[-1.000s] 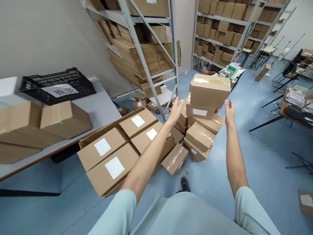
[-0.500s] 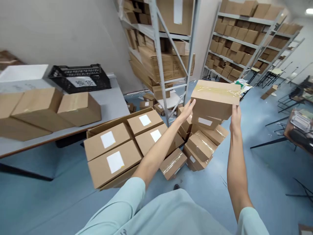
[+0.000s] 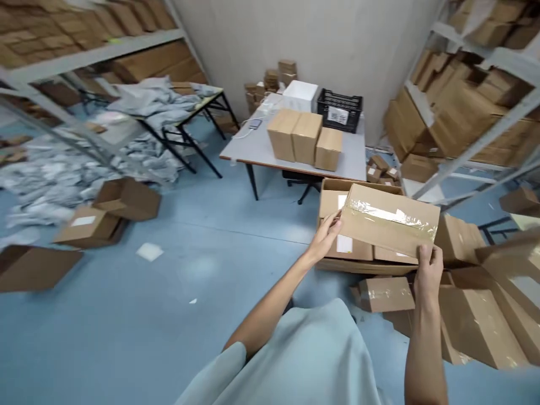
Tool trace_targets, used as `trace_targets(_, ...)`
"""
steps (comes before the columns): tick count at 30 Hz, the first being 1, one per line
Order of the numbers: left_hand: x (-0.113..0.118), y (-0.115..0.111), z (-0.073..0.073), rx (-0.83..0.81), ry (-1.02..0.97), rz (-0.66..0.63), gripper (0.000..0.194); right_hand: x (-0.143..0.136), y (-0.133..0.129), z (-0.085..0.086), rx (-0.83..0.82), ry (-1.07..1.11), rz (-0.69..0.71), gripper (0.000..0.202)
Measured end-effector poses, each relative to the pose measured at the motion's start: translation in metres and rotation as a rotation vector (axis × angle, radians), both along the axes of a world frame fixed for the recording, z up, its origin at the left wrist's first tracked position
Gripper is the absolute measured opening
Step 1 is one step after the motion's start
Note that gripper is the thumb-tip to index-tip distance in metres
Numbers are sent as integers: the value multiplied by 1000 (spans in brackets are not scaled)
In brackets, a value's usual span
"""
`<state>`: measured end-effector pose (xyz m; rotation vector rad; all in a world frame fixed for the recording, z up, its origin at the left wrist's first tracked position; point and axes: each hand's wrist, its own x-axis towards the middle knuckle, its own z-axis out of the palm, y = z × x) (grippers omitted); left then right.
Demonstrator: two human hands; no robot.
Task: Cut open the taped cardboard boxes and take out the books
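Between my two hands I hold a taped cardboard box [image 3: 386, 222], its shiny tape strip facing up. My left hand [image 3: 325, 235] grips its left end, and my right hand [image 3: 429, 267] is closed on its right front corner. Behind and below it is a large open carton [image 3: 363, 269] with smaller labelled boxes inside; the held box covers part of them. From this view I cannot tell whether the held box touches the carton's contents. More taped boxes [image 3: 388, 293] lie on the floor beside my right arm.
A table [image 3: 248, 151] by the wall bears three brown boxes [image 3: 293, 135], a white box [image 3: 300, 94] and a black crate [image 3: 340, 109]. Metal shelving [image 3: 476, 147] stands at right. Grey bags [image 3: 46, 169] are heaped at left, near several floor boxes [image 3: 126, 198].
My view has swung left, bringing the grey bags into sight. Both hands have carried the box from above the floor pile at right to over the open carton.
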<state>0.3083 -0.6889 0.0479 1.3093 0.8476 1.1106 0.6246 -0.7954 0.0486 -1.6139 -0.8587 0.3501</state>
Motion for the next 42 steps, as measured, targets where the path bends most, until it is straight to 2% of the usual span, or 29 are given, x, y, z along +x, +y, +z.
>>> trace_targets(2,-63,14,-9,-30,9,54,82,-57,33,0,-27,26,18,74)
trace_targets(5,-131,45,-17,-64,5,120,78,-125,76,3,-59,22,95,75)
trace_targets(7,-161,74,-21,-44,1,177,75,-159,102,4,-75,8,131,75)
trace_targets(10,-192,130,-27,-2,-12,276,73,-199,143,0,-112,29,177,81)
trace_targets(13,-220,195,-34,34,1,333,70,-233,196,-10,-147,74,257,101)
trace_targets(17,-265,291,-38,115,91,373,63,-282,289,-22,-176,171,433,120)
trace_targets(22,-333,410,-26,160,238,518,60,-362,416,-31,-176,436,584,127)
trace_targets(27,-420,518,-17,186,393,712,63,-443,530,-44,-308,723,700,140)
trace_targets(30,-478,587,-29,148,454,773,57,-489,596,-57,-443,897,726,140)
trace_targets(33,-528,660,-52,67,412,763,49,-533,651,-75,-493,958,724,130)
trace_targets(35,-550,707,-68,-3,368,723,43,-561,679,-83,-494,963,700,120)
trace_targets(37,-563,749,-81,-86,344,669,39,-586,698,-86,-514,962,686,108)
trace_targets(42,-565,839,-98,-218,343,546,44,-636,735,-79,-578,961,684,88)
